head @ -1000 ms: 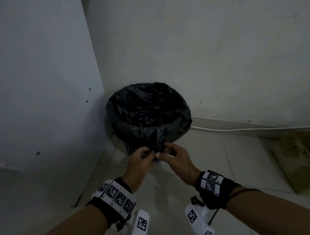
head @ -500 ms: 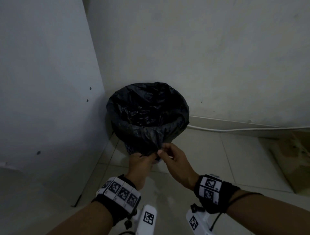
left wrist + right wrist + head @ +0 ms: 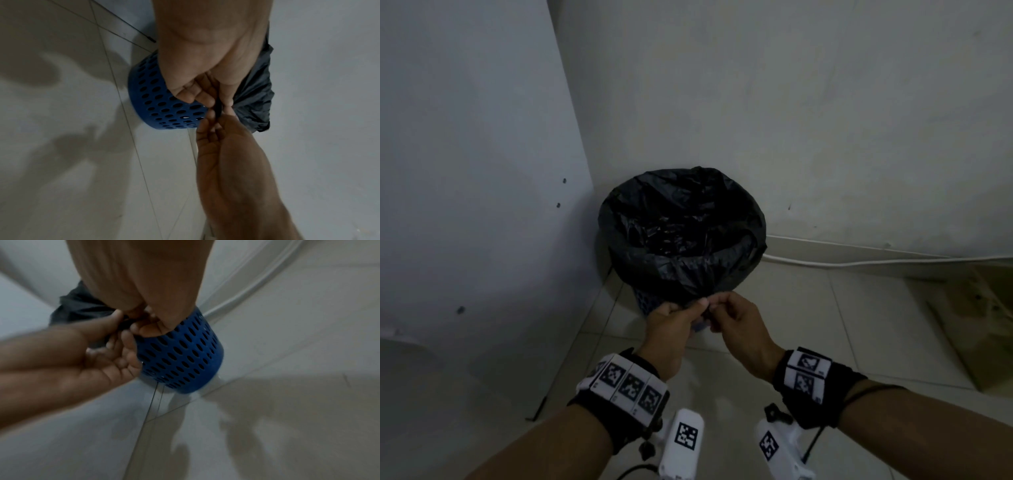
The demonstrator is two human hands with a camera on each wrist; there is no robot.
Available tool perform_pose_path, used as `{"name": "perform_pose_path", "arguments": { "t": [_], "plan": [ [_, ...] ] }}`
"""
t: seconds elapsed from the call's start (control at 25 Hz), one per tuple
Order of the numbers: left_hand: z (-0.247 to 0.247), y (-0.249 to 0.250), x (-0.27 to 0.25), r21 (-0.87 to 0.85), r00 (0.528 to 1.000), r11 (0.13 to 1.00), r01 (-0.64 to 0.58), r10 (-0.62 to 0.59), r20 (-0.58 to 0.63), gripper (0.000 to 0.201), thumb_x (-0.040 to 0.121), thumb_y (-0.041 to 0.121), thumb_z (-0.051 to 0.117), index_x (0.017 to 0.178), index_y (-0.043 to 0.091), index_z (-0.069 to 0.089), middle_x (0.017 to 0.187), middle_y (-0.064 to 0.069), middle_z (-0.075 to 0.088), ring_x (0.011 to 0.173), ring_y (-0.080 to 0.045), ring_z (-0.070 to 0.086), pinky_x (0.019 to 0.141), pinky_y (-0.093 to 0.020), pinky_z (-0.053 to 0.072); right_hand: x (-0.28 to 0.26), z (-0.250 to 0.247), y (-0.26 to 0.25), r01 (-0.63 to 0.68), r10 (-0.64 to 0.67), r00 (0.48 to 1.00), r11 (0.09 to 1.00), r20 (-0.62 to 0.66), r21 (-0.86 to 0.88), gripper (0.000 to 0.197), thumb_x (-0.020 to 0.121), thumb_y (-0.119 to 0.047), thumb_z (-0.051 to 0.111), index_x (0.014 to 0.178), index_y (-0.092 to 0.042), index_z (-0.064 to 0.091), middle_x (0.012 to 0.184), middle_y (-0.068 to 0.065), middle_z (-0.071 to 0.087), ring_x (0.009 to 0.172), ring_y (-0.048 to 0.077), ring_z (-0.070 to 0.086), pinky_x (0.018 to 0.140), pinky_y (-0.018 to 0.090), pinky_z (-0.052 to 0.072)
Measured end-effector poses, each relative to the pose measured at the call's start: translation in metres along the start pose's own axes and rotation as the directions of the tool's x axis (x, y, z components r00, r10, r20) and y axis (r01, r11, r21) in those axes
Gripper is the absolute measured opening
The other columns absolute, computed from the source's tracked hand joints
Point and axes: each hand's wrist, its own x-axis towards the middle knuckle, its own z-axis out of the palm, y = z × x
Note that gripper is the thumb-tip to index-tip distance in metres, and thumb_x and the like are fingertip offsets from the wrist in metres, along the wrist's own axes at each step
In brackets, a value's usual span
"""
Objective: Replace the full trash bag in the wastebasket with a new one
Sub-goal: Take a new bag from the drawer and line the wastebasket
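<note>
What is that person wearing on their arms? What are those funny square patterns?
Each bare forearm has a black wristband carrying white tags printed with black square codes: the left wristband shows three in a row, the right wristband shows two stacked. Under each wrist hangs a white camera unit with its own square code, and thin black cables trail from them. No sleeves or gloves show.
</note>
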Motion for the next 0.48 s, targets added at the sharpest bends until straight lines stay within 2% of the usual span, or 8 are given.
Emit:
{"name": "perform_pose_path", "arguments": {
  "t": [0.04, 0.12, 0.2, 0.24, 0.28, 0.32, 0.4, 0.48],
  "plan": [
    [0.002, 0.002, 0.000, 0.012, 1.000, 1.000, -0.027, 0.027, -0.008, 0.013, 0.088, 0.012, 0.068, 0.079, 0.007, 0.059, 0.079, -0.007, 0.066, 0.071, -0.016, 0.063, 0.051, -0.017, 0.051, -0.003, 0.000, -0.003, 0.063, -0.059, 0.998, 0.992, 0.038, -0.106, 0.014, 0.097, -0.007, 0.051, 0.098, -0.012, 0.065, 0.087, -0.003, 0.068, 0.071, -0.002, 0.064, 0.065, 0.014, 0.049],
    [0.006, 0.006, -0.001, 0.027, 0.998, 0.998, -0.054, 0.054, 0.014, 0.016, 0.092, 0.018, 0.063, 0.081, 0.006, 0.061, 0.076, -0.006, 0.063, 0.070, -0.015, 0.062, 0.059, -0.022, 0.052, -0.007, 0.000, -0.009, 0.171, -0.155, 0.985, 0.952, 0.082, -0.255, 0.021, 0.096, -0.014, 0.057, 0.094, -0.034, 0.063, 0.091, -0.019, 0.063, 0.081, -0.006, 0.062, 0.072, 0.013, 0.049],
    [0.009, 0.006, -0.004, 0.044, 0.998, 0.997, -0.062, 0.062, 0.016, 0.011, 0.095, 0.018, 0.058, 0.098, 0.010, 0.066, 0.089, -0.003, 0.066, 0.082, -0.013, 0.063, 0.072, -0.026, 0.051, 0.001, -0.005, -0.005, 0.228, -0.232, 0.972, 0.896, 0.038, -0.382, 0.021, 0.096, -0.015, 0.058, 0.090, -0.035, 0.061, 0.094, -0.018, 0.060, 0.088, 0.001, 0.060, 0.080, 0.019, 0.051],
    [0.010, 0.004, -0.004, 0.055, 0.997, 0.996, -0.072, 0.072, -0.001, 0.014, 0.096, 0.018, 0.057, 0.105, 0.011, 0.065, 0.096, -0.001, 0.068, 0.088, -0.011, 0.063, 0.074, -0.026, 0.050, 0.006, -0.007, -0.003, 0.213, -0.230, 0.973, 0.884, 0.010, -0.417, 0.017, 0.096, -0.016, 0.056, 0.090, -0.030, 0.064, 0.094, -0.010, 0.064, 0.088, 0.009, 0.062, 0.081, 0.027, 0.052],
    [0.009, 0.001, -0.002, 0.062, 0.997, 0.995, -0.072, 0.074, -0.018, 0.016, 0.095, 0.019, 0.058, 0.108, 0.011, 0.064, 0.100, -0.001, 0.068, 0.091, -0.012, 0.063, 0.073, -0.025, 0.050, 0.010, -0.008, -0.002, 0.189, -0.208, 0.978, 0.899, -0.005, -0.394, 0.014, 0.096, -0.015, 0.055, 0.090, -0.023, 0.066, 0.092, -0.002, 0.067, 0.084, 0.014, 0.064, 0.078, 0.032, 0.053],
    [0.008, 0.000, -0.001, 0.060, 0.998, 0.997, -0.053, 0.054, -0.025, 0.018, 0.094, 0.022, 0.060, 0.107, 0.010, 0.063, 0.099, -0.003, 0.069, 0.090, -0.014, 0.064, 0.069, -0.025, 0.049, 0.012, -0.007, -0.003, 0.154, -0.171, 0.985, 0.933, -0.025, -0.325, 0.014, 0.096, -0.011, 0.055, 0.089, -0.017, 0.065, 0.087, 0.004, 0.069, 0.077, 0.015, 0.064, 0.071, 0.032, 0.054],
    [0.005, -0.001, 0.003, 0.030, 1.000, 0.999, 0.013, -0.012, -0.008, 0.022, 0.091, 0.028, 0.064, 0.099, 0.008, 0.059, 0.092, -0.007, 0.070, 0.083, -0.018, 0.066, 0.062, -0.027, 0.049, 0.011, -0.002, -0.007, 0.049, -0.051, 0.997, 0.998, -0.049, -0.046, 0.015, 0.094, 0.000, 0.052, 0.089, -0.010, 0.059, 0.077, 0.010, 0.066, 0.062, 0.011, 0.061, 0.060, 0.024, 0.051],
    [0.004, 0.005, 0.007, 0.036, 1.000, 0.999, 0.030, -0.030, -0.003, 0.022, 0.089, 0.027, 0.067, 0.090, 0.007, 0.060, 0.084, -0.010, 0.068, 0.079, -0.021, 0.065, 0.061, -0.027, 0.049, 0.007, 0.001, -0.011, -0.022, 0.027, 0.999, 0.992, -0.036, 0.123, 0.015, 0.093, 0.005, 0.051, 0.087, -0.008, 0.057, 0.072, 0.011, 0.064, 0.058, 0.011, 0.059, 0.058, 0.022, 0.050]
  ]
}}
